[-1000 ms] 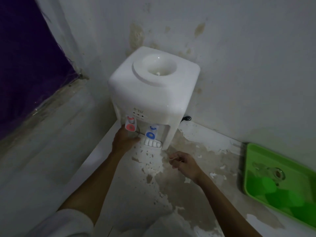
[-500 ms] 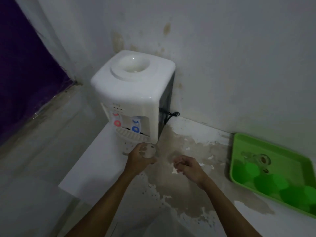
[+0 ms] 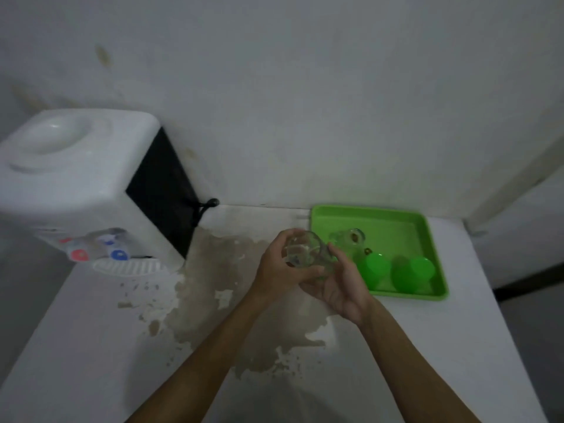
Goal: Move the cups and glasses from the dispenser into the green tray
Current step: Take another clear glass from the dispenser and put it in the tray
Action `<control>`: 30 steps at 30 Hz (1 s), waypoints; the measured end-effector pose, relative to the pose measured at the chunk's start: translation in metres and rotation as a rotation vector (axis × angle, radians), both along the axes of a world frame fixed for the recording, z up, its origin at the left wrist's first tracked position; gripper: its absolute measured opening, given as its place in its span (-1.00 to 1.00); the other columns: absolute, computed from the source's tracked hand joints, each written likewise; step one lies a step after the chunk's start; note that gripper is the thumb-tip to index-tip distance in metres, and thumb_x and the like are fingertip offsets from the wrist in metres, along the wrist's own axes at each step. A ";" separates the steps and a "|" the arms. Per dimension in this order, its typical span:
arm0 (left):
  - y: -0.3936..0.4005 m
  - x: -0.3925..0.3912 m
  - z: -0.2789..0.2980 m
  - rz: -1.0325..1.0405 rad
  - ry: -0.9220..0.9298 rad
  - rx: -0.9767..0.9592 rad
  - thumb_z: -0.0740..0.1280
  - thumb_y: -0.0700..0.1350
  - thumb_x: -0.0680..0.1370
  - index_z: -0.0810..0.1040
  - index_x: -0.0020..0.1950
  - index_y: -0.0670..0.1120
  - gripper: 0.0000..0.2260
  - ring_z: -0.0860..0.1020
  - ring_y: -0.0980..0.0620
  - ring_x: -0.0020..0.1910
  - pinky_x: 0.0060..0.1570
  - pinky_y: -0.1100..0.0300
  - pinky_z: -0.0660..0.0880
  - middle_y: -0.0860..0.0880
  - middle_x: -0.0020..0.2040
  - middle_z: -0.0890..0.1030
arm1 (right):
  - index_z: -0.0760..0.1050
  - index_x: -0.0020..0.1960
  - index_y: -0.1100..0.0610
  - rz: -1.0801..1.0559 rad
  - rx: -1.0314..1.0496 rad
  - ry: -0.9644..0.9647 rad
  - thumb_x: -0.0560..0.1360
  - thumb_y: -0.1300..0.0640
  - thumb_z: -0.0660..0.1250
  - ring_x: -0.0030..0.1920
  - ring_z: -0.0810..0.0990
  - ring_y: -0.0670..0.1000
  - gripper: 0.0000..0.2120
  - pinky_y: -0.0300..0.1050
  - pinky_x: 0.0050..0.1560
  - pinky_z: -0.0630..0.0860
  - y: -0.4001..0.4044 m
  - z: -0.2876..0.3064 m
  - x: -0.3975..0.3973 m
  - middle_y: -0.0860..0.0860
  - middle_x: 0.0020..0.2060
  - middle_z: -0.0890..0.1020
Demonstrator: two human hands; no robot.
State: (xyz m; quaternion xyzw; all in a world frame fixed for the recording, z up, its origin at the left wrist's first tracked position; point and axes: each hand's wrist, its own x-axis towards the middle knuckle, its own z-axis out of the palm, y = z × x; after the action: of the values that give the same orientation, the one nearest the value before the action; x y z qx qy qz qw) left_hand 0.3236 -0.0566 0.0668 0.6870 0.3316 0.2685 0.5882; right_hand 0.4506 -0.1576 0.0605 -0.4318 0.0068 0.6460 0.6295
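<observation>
Both my hands hold one clear glass [image 3: 305,251] above the counter, just left of the green tray [image 3: 396,216]. My left hand [image 3: 279,270] wraps its left side and my right hand [image 3: 341,285] cups it from below and the right. The glass is tilted. In the tray stand green plastic cups [image 3: 374,268] at the front and a clear glass [image 3: 351,239] at its left. The white water dispenser [image 3: 82,178] stands at the left with a red tap [image 3: 80,254] and a blue tap [image 3: 119,255].
The white counter [image 3: 457,331] has a large patch of peeled brown surface in the middle. A black cord [image 3: 203,207] runs from the dispenser's back to the wall. The stained wall rises right behind the tray and dispenser. The counter's right edge drops off past the tray.
My left hand took a glass from under the dispenser's taps and carried it right. My right hand has now joined it on the glass. The view swung right toward the tray.
</observation>
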 end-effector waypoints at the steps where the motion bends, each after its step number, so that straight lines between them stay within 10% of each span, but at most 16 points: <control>1: -0.009 0.016 -0.002 -0.024 -0.006 -0.008 0.69 0.02 0.14 0.55 0.19 0.11 -0.34 0.66 0.10 0.07 0.01 0.16 0.62 0.07 0.06 0.70 | 0.60 0.25 0.17 -0.034 0.029 0.039 0.55 -0.14 0.27 0.08 0.67 0.17 -0.54 0.07 0.12 0.59 -0.009 -0.001 0.015 0.23 0.24 0.63; 5: -0.032 0.069 -0.010 -0.097 -0.012 -0.041 0.69 -0.15 0.15 0.49 0.23 0.00 -0.29 0.64 0.08 0.09 0.09 0.11 0.61 0.00 0.11 0.65 | 0.57 0.29 0.20 -0.103 0.051 0.032 0.55 -0.07 0.28 0.02 0.69 0.18 -0.56 0.02 0.00 0.63 -0.033 -0.006 0.062 0.25 0.19 0.64; 12: -0.031 0.130 -0.017 -0.132 0.103 -0.080 0.65 -0.27 0.28 0.47 0.17 0.20 -0.36 0.64 0.13 0.04 -0.03 0.22 0.59 0.03 0.14 0.62 | 0.52 0.10 0.00 -0.255 -0.188 -0.512 0.48 0.05 0.36 -0.15 0.65 0.02 -0.80 -0.09 -0.21 0.52 -0.037 0.001 0.148 0.03 -0.05 0.66; 18: -0.008 0.158 -0.038 -0.123 0.281 -0.018 0.58 -0.14 0.40 0.52 0.07 0.27 -0.58 0.57 0.34 0.07 0.00 0.33 0.52 0.23 0.09 0.62 | 0.44 0.21 0.01 -0.281 -0.299 -0.806 0.32 0.18 0.54 -0.08 0.66 0.01 -0.48 -0.13 -0.18 0.55 -0.030 -0.021 0.207 0.10 0.09 0.64; 30: 0.006 0.196 -0.060 -0.296 0.551 0.150 0.48 -0.22 0.49 0.63 0.17 -0.04 -0.73 0.53 -0.05 0.19 0.33 0.06 0.43 -0.13 0.22 0.56 | 0.36 0.20 0.02 0.280 -0.553 -1.531 0.25 0.13 0.62 0.08 0.54 0.20 -0.36 0.18 0.03 0.63 -0.017 -0.075 0.229 0.14 0.18 0.46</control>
State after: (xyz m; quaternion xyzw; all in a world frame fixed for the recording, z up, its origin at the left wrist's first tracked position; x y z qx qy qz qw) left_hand 0.5194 -0.0502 0.0066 0.8159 0.3544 0.0076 0.4567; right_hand 0.6792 -0.1743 -0.0140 -0.8886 -0.3192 0.2206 0.2447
